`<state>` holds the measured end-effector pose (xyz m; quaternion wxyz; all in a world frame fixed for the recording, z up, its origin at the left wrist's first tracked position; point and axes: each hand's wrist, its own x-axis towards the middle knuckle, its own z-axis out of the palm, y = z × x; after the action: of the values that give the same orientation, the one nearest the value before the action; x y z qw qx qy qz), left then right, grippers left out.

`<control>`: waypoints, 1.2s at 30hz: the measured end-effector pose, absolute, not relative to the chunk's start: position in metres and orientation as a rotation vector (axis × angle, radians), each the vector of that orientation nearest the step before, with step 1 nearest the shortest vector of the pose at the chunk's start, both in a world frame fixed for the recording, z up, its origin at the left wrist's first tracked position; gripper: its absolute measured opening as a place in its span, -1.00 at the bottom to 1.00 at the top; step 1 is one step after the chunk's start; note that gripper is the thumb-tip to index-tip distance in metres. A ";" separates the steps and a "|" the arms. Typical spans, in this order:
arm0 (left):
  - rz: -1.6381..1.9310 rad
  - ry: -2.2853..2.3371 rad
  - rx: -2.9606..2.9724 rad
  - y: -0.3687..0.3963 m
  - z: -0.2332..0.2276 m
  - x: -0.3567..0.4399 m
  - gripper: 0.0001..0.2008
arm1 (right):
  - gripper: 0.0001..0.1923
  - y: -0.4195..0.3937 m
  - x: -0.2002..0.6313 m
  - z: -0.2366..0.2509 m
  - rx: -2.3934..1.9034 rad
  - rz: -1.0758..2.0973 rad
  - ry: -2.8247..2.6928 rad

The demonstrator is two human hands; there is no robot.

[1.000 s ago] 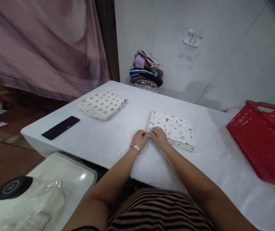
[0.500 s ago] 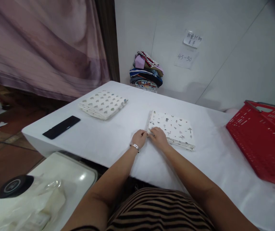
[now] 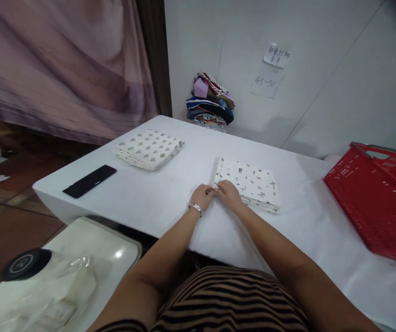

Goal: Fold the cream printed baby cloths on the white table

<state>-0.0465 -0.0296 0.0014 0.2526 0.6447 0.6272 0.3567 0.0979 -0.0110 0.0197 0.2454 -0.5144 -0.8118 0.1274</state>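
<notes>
**Corner of a folded cloth being pinched by both hands**

A folded white cotton cloth printed with small dark figures (image 3: pixel 249 184) is being kept flat at the middle of the white-covered table (image 3: pixel 163 203). Its near-left corner, at 7 o'clock of the cloth, is being pinched by the fingers of the left hand (image 3: pixel 201 197) and the right hand (image 3: pixel 230 195), which are being held touching each other. A second folded white cloth with grey-green prints (image 3: pixel 148 149) is lying at 10 o'clock, a black flat phone (image 3: pixel 89 181) at 9 o'clock, and a red plastic basket (image 3: pixel 378 198) at 3 o'clock.
</notes>
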 end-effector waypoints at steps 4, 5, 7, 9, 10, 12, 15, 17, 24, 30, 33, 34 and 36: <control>0.990 1.673 1.732 -0.029 0.000 -0.047 -0.89 | -0.89 -0.006 0.100 0.019 -1.434 0.438 -2.171; 0.992 1.670 1.726 -0.030 0.000 -0.046 -0.89 | -0.90 -0.005 0.101 0.019 -1.424 0.458 -2.170; 0.998 1.671 1.722 -0.030 0.001 -0.046 -0.89 | -0.90 -0.003 0.103 0.020 -1.383 0.500 -2.179; 0.992 1.678 1.725 -0.030 0.001 -0.045 -0.91 | -0.89 -0.003 0.104 0.022 -1.343 0.529 -2.200; 0.985 1.685 1.729 -0.030 0.001 -0.045 -0.91 | -0.88 -0.003 0.105 0.022 -1.332 0.533 -2.215; 0.967 1.696 1.736 -0.030 0.002 -0.045 -0.92 | -0.89 -0.005 0.104 0.024 -1.339 0.503 -2.247; 0.948 1.711 1.737 -0.029 0.002 -0.046 -0.93 | -0.90 -0.009 0.101 0.024 -1.369 0.370 -2.301; 0.945 1.712 1.732 -0.029 0.003 -0.046 -0.93 | -0.91 -0.010 0.100 0.024 -1.360 0.273 -2.346; 0.942 1.770 1.655 -0.030 0.005 -0.045 -0.92 | -0.89 -0.012 0.103 0.026 -1.338 0.171 -2.360; 0.883 1.827 1.644 -0.030 0.008 -0.043 -0.91 | -0.88 -0.016 0.103 0.027 -1.307 0.063 -2.491; 0.857 1.834 1.651 -0.031 0.010 -0.043 -0.89 | -0.87 -0.018 0.103 0.025 -1.297 0.039 -2.500; 0.860 1.826 1.658 -0.031 0.011 -0.043 -0.89 | -0.87 -0.018 0.103 0.025 -1.291 0.040 -2.495; 0.876 1.802 1.683 -0.031 0.010 -0.044 -0.88 | -0.85 -0.019 0.103 0.023 -1.284 0.036 -2.480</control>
<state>-0.0438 -0.0312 0.0103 0.2595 0.6211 0.6651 0.3232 0.1032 -0.0189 0.0230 0.1733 -0.4529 -0.8745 0.0126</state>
